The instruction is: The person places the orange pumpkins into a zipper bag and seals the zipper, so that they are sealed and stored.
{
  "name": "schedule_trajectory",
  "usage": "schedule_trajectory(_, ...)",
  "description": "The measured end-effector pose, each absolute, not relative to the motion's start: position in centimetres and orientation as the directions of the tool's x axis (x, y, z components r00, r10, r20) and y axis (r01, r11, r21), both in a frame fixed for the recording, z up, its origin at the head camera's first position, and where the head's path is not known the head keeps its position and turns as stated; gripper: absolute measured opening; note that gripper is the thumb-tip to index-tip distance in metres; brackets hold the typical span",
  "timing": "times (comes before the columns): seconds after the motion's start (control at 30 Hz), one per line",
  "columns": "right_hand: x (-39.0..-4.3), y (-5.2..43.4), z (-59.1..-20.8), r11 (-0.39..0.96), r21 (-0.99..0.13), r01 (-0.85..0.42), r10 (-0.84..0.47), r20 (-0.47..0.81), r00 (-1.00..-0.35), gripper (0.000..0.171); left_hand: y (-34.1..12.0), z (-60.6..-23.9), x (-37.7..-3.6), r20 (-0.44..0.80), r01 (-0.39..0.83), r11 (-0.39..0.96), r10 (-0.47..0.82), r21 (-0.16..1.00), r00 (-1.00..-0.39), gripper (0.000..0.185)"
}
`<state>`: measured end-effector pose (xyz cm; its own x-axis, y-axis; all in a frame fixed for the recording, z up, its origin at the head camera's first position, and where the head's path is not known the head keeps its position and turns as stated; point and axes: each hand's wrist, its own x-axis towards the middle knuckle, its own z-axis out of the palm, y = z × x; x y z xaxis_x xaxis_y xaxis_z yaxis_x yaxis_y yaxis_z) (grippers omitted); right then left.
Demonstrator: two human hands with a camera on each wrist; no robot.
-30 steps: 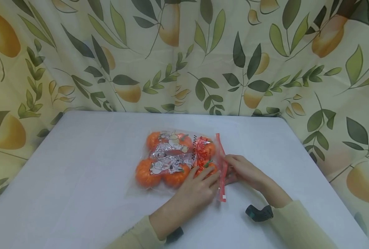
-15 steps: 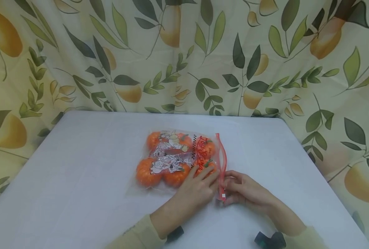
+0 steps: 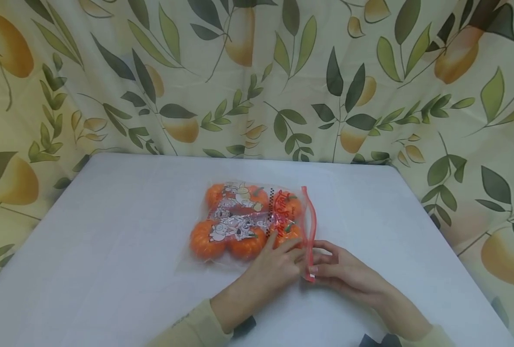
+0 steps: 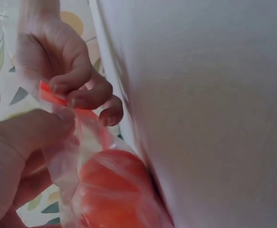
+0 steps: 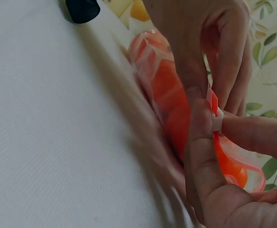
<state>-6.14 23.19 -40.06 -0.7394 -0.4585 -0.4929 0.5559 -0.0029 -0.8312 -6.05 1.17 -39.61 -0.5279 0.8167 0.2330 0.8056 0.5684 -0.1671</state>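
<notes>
Both your hands pinch the bag's red zip strip.
Your left hand (image 3: pixel 278 265) and right hand (image 3: pixel 348 272) meet at the near end of the zip strip (image 3: pixel 310 231); the bag (image 3: pixel 243 221) (full of orange pumpkins) lies mid-tabletop (image 3: pixel 109 250).

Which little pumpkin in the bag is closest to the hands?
The pumpkin at the bag's near right corner, beside the red zip strip; left hand fingers touch it.
</notes>
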Motion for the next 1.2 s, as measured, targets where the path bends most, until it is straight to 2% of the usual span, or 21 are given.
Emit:
schedule_trajectory(0.17,-5.9,23.4,-40.3,0.007,-0.842,0.539,-0.483,-0.475,-0.736,0.077,1.1,-39.4,-6.0,0.236,0.848,0.504,0.855,-0.164,-0.462,0.034)
schedule_trajectory(0.43,-5.9,23.7,-40.5,-0.023,-0.852,0.524,-0.538,-0.431,-0.725,0.073,1.1,-39.3,-5.9,0.200,0.858,0.465,0.882,-0.217,-0.427,0.033)
schedule_trajectory(0.9,-7.2,23.8,-40.7,0.063,-0.885,0.462,-0.403,-0.446,-0.799,0.078,1.2,-39.1,-5.5,0.170,0.875,0.421,0.905,-0.241,-0.389,0.030)
schedule_trajectory(1.03,-7.9,23.9,-40.8,0.096,-0.881,0.463,-0.358,-0.464,-0.810,0.077,1.3,-39.2,-5.6,0.165,0.875,0.439,0.897,-0.206,-0.411,0.031)
schedule_trajectory(1.2,-7.7,23.9,-40.9,0.113,-0.872,0.476,-0.384,-0.480,-0.789,0.073,1.3,-39.8,-5.8,0.265,0.821,0.537,0.834,-0.193,-0.483,0.034)
